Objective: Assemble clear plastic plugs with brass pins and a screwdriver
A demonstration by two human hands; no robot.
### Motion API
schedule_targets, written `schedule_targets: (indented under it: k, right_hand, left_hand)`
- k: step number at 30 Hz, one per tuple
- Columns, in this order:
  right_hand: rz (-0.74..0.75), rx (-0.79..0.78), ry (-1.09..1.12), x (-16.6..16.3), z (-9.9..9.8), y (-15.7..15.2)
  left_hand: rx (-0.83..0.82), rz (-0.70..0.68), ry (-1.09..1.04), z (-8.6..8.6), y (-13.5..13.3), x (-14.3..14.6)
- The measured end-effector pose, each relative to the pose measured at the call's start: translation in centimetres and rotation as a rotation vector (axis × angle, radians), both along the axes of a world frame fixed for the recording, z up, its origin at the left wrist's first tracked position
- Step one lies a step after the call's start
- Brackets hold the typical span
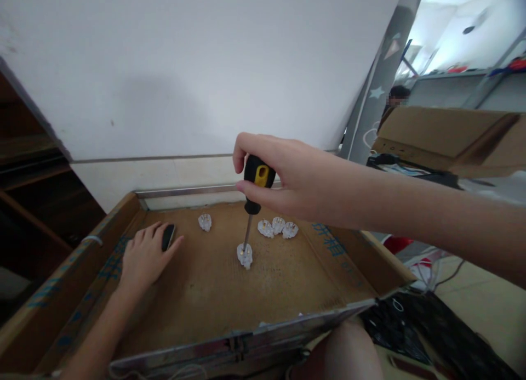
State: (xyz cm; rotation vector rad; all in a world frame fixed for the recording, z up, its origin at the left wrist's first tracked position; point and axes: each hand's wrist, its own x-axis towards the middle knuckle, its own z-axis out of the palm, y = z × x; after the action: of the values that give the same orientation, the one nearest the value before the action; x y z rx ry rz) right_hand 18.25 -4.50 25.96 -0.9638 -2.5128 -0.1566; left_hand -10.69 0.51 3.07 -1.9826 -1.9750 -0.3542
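Your right fingers (245, 142) clamp the screwdriver (252, 206), likely screwing the clear plug (245, 258) below; turn squarely next. Left fingers (149, 231), near the left edge of the tray (197, 292): grip unclear.

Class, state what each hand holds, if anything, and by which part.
Right hand: screwdriver, by its black-and-yellow handle. Left hand: at a dark object; hold cannot be told.

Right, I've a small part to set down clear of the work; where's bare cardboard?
Widest is the near stretch, between the left forearm, the clear piece under the screwdriver and the tray's near edge. Another lies between that piece and the right wall, below the three clustered pieces. It's crowded between the screwdriver and that cluster, with the right hand above.
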Motion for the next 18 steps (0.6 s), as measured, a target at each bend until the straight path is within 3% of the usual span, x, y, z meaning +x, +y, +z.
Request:
schedule_targets:
  k: [3,6,8,10,12,14,16,18]
  right_hand:
    - [-0.014,0.001,-0.021,-0.2,-0.1,-0.3]
    - [-0.047,0.029,-0.023,-0.5,-0.1,-0.3]
    - [-0.081,0.050,-0.006,-0.6,-0.1,-0.2]
    - [-0.095,0.051,0.012,-0.6,-0.1,0.0]
    - [-0.106,0.033,0.024,-0.7,0.1,0.0]
    - [-0.140,0.004,0.005,-0.6,0.4,-0.1]
    - [-0.198,-0.019,-0.036,-0.6,0.6,-0.3]
    - [-0.242,-0.020,-0.056,-0.5,0.7,-0.4]
  left_hand:
    - [-0.071,0.048,0.068,-0.4,-0.4,-2.6]
    - [-0.026,0.057,0.007,0.0,-1.4,-2.1]
    - [0.033,0.006,-0.103,0.5,-1.9,-0.1]
    - [0.050,-0.189,-0.239,0.8,-2.0,3.0]
    - [-0.011,-0.461,-0.363,0.6,-1.8,6.6]
    - [-0.097,-0.621,-0.433,-0.1,-1.4,10.0]
    - [-0.195,-0.700,-0.457,-1.0,-0.9,12.6]
    - [-0.216,-0.694,-0.484,-1.8,-0.5,14.0]
